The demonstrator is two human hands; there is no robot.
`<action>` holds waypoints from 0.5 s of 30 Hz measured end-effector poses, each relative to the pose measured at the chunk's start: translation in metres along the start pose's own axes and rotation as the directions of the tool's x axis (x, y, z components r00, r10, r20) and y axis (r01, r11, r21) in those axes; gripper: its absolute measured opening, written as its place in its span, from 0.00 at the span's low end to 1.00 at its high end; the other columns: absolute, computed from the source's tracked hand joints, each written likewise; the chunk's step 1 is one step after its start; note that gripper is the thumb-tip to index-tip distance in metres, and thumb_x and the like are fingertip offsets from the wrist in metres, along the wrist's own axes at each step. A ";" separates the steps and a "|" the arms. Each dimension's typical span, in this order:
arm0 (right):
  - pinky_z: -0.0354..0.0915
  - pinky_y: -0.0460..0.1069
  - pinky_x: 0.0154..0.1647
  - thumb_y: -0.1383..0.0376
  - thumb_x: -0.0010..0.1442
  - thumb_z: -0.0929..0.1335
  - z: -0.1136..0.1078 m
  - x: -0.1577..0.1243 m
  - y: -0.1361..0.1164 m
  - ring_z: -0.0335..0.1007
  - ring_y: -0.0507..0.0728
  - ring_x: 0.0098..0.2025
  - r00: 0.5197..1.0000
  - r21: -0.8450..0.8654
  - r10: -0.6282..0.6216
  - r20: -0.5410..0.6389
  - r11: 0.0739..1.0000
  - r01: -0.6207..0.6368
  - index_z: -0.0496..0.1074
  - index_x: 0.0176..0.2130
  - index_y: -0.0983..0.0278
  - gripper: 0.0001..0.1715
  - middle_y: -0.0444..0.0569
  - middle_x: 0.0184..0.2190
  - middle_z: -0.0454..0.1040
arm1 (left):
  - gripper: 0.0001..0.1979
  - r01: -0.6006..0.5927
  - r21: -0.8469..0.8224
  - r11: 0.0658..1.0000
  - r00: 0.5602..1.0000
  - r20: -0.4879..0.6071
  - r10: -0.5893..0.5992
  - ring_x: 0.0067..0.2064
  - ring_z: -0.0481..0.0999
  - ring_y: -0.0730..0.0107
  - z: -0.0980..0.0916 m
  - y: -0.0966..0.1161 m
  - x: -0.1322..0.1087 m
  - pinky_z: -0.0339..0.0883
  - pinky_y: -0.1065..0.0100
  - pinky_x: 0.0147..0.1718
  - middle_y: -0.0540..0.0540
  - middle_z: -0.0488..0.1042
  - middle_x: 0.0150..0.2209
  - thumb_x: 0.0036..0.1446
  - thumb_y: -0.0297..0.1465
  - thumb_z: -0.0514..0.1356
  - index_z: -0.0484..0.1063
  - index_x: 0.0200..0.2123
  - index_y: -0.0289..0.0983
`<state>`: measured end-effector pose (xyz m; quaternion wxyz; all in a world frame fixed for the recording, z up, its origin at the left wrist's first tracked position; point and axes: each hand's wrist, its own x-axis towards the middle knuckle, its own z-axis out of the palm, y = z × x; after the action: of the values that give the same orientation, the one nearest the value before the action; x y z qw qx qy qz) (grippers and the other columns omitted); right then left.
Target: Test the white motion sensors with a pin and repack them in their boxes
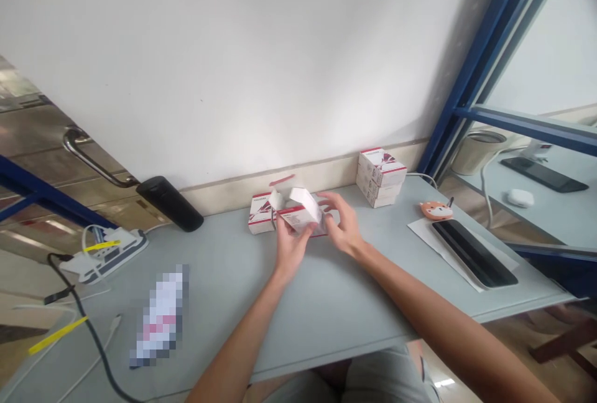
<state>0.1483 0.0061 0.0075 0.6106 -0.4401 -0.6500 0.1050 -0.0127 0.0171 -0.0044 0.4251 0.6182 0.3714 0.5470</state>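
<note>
A small white and red cardboard box (pixel 298 219) is held above the table, its end flaps folded open. My left hand (pixel 291 244) grips its near left side, thumb against the front face. My right hand (pixel 344 224) is at the box's right end, fingers curled around an open flap; how firmly it presses is hard to see. Just behind and left of my left hand lies a similar box (pixel 262 213) on the table. What is inside the held box is hidden.
Similar boxes (pixel 381 178) are stacked against the wall at the right. A black phone (pixel 474 254) lies on white paper beside an orange animal-face case (pixel 436 210). Left are a black cylinder (pixel 170 203), a power strip (pixel 114 255), cables and a pixelated item (pixel 161 316).
</note>
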 end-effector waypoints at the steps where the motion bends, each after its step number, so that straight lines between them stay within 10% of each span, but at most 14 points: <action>1: 0.75 0.56 0.47 0.67 0.56 0.63 0.000 -0.001 0.000 0.77 0.62 0.48 0.999 -0.013 -0.036 -0.016 0.999 0.036 0.75 0.54 0.58 0.27 0.53 0.50 0.78 | 0.38 -0.002 0.021 1.000 1.000 -0.030 0.003 0.59 0.77 0.55 -0.003 -0.001 0.000 0.72 0.54 0.57 0.38 0.75 0.59 0.58 0.47 0.71 0.61 0.65 0.44; 6: 0.71 0.65 0.53 0.65 0.57 0.67 -0.009 -0.001 -0.001 0.72 0.66 0.49 0.977 -0.122 -0.161 -0.142 0.982 0.144 0.77 0.45 0.58 0.16 0.58 0.49 0.69 | 0.40 -0.163 0.317 0.934 0.981 -0.047 0.187 0.61 0.73 0.45 -0.010 -0.005 -0.003 0.68 0.50 0.60 0.38 0.75 0.58 0.55 0.38 0.74 0.64 0.68 0.43; 11: 0.70 0.63 0.55 0.66 0.60 0.67 -0.015 0.010 -0.011 0.71 0.66 0.53 0.951 -0.326 -0.306 -0.031 0.903 0.280 0.81 0.43 0.56 0.14 0.56 0.51 0.70 | 0.35 -0.354 0.528 0.772 0.915 0.026 0.402 0.58 0.75 0.47 -0.013 -0.009 -0.001 0.65 0.47 0.62 0.39 0.76 0.54 0.59 0.37 0.72 0.67 0.67 0.46; 15: 0.69 0.60 0.52 0.68 0.64 0.65 -0.016 0.020 -0.014 0.71 0.64 0.50 0.994 -0.315 -0.102 0.039 0.943 0.110 0.80 0.44 0.57 0.15 0.54 0.48 0.74 | 0.28 -0.344 0.702 0.623 0.854 -0.043 0.519 0.55 0.76 0.50 -0.022 -0.007 0.003 0.65 0.48 0.61 0.40 0.74 0.50 0.59 0.38 0.72 0.74 0.62 0.47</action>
<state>0.1590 0.0052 0.0344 0.5295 -0.4955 -0.6880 -0.0287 -0.0344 0.0254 -0.0091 -0.0205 0.7284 0.4309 0.5322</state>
